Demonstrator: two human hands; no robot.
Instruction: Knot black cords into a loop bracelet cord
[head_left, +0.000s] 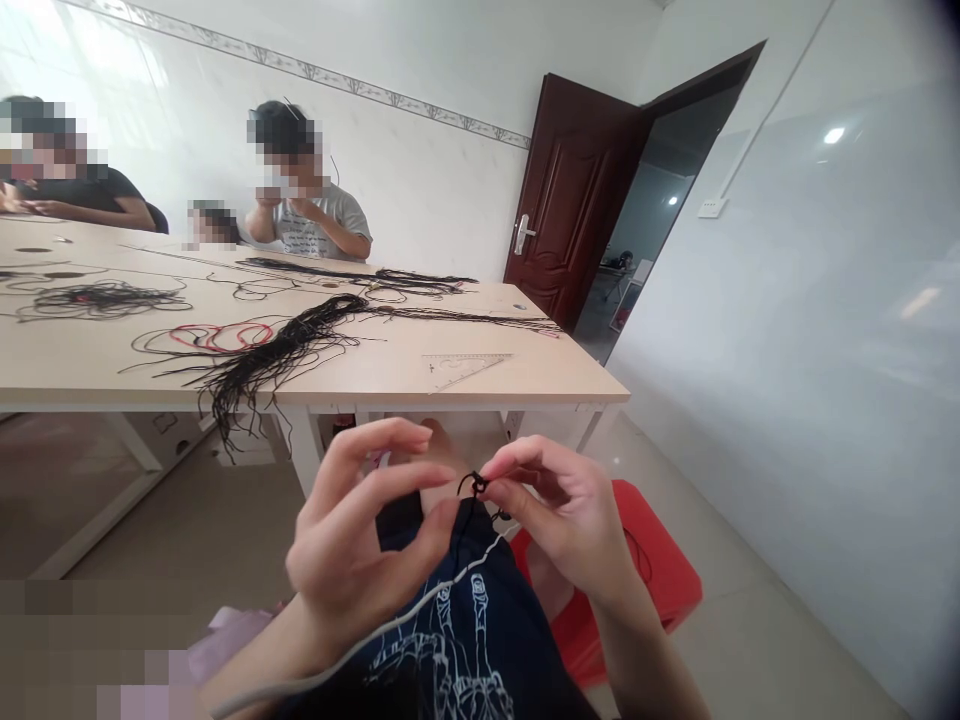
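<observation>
Between thumb and index finger, my right hand [566, 500] pinches a thin black cord [478, 484] that is bunched into a small knot or loops. One short end sticks out toward the left, and another strand hangs down over my lap. My left hand [375, 510] is just left of the cord, with thumb and fingers spread and a gap between their tips. Nothing shows in its grasp. A white cable [420, 605] runs across my lap below both hands. Part of the cord is hidden behind my right fingers.
On the table [360, 375] lie a thick bundle of black cords [285, 345], a red cord [217, 337] and a clear set square [466, 370]. A red stool [660, 560] stands at my right. Several people sit across the table. A brown door [574, 190] stands ajar.
</observation>
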